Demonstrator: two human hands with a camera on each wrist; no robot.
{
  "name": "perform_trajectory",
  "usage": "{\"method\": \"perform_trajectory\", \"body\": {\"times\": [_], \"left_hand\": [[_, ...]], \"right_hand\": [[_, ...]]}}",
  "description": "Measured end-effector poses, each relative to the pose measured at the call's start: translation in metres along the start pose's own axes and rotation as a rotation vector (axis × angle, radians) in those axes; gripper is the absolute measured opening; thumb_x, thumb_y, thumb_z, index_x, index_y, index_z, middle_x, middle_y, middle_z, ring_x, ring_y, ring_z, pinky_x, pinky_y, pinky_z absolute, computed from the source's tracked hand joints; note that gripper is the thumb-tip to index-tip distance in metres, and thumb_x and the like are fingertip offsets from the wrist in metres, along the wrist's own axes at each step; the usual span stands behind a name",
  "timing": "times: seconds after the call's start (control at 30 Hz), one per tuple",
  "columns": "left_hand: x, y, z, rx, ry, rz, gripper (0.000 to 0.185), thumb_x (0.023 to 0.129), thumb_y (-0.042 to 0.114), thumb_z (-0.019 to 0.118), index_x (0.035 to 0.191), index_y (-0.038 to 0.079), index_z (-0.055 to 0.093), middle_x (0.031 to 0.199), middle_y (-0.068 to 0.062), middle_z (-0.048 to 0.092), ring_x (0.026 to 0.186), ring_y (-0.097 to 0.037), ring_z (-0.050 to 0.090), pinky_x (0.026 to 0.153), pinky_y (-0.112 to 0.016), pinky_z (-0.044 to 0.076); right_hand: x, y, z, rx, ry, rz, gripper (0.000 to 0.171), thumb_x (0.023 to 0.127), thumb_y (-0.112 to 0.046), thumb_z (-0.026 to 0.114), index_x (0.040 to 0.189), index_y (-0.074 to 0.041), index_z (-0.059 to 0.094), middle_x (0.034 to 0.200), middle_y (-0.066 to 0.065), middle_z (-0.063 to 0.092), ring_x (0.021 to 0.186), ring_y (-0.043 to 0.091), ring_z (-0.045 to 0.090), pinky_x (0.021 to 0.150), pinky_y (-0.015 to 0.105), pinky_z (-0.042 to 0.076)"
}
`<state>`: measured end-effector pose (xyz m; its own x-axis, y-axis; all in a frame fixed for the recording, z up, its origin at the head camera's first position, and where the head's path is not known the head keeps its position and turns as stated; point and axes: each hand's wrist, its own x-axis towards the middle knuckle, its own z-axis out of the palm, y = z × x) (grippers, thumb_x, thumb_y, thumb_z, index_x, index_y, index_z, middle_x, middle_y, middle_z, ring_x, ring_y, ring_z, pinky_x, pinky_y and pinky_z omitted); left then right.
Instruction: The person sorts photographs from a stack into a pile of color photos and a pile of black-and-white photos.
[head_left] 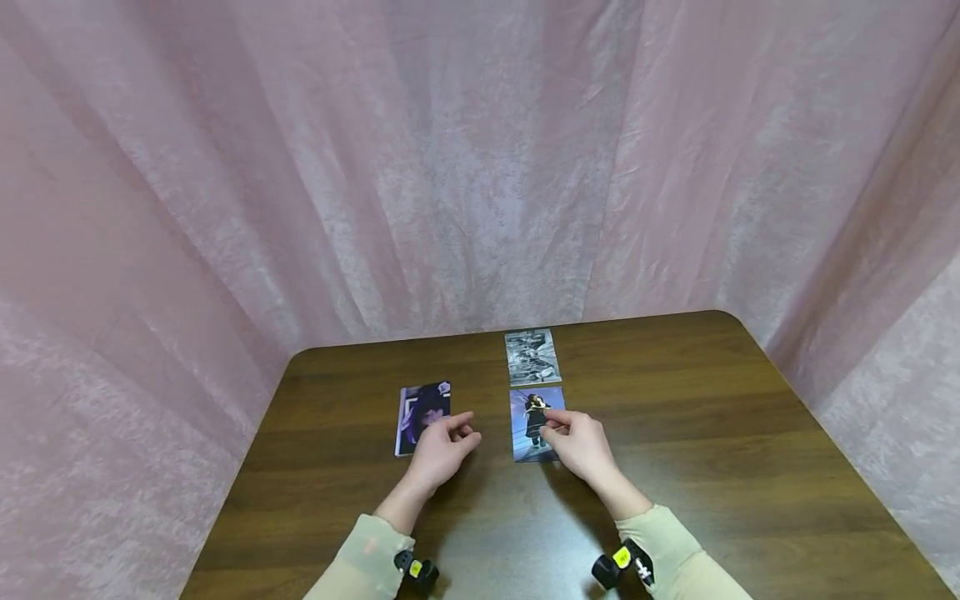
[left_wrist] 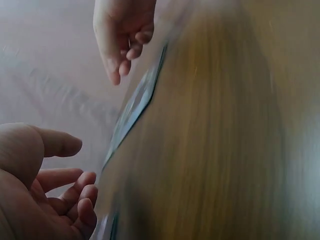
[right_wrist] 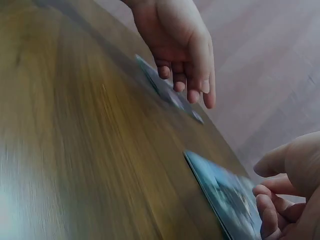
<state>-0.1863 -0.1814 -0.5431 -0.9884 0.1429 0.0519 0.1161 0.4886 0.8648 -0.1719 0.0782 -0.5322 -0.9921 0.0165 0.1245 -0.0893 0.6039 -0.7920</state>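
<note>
Purple-toned photo stack [head_left: 422,417]: flat on the dark wooden tabletop [head_left: 712,433], left of centre, nearer the far edge. Left hand [head_left: 441,450]: fingers loosely curled, holding nothing, poised over the stack's near right corner; contact cannot be told. Blue photo [head_left: 531,425]: flat at mid-table. Right hand [head_left: 581,443]: fingertips drawn together at the blue photo's right edge, apparently touching it. Black-and-white photo [head_left: 532,357]: beyond the blue one, at the far edge.
</note>
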Motion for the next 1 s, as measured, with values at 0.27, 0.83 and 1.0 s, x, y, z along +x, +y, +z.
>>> {"method": "perform_trajectory", "body": {"times": [0.27,0.83,1.0], "left_hand": [[0.0,-0.032,-0.049,0.072,0.153,-0.071,0.044,0.095,0.011,0.077,0.135,-0.007,0.07,0.098,-0.006,0.068,0.083,-0.015,0.057,0.074,-0.029,0.045],[0.002,-0.064,-0.065,0.139,0.196,-0.169,0.049,0.094,0.013,0.079,0.136,-0.011,0.067,0.103,-0.015,0.07,0.1,-0.03,0.066,0.092,-0.048,0.051],[0.0,-0.065,-0.063,0.163,0.231,-0.166,0.049,0.092,0.014,0.081,0.135,-0.006,0.07,0.1,-0.014,0.068,0.101,-0.033,0.063,0.093,-0.047,0.049]], "right_hand": [[0.005,-0.033,0.043,0.046,-0.099,-0.114,0.033,0.09,-0.01,0.078,0.121,0.002,0.079,0.094,0.0,0.077,0.082,0.013,0.071,0.076,0.031,0.055],[0.022,-0.058,0.114,-0.022,-0.164,-0.125,0.051,0.087,-0.014,0.078,0.133,0.007,0.071,0.108,0.015,0.074,0.103,0.032,0.069,0.094,0.046,0.054],[0.019,-0.059,0.12,-0.098,-0.142,-0.135,0.05,0.087,-0.015,0.078,0.132,0.006,0.072,0.104,0.013,0.07,0.105,0.034,0.066,0.094,0.046,0.053]]}}
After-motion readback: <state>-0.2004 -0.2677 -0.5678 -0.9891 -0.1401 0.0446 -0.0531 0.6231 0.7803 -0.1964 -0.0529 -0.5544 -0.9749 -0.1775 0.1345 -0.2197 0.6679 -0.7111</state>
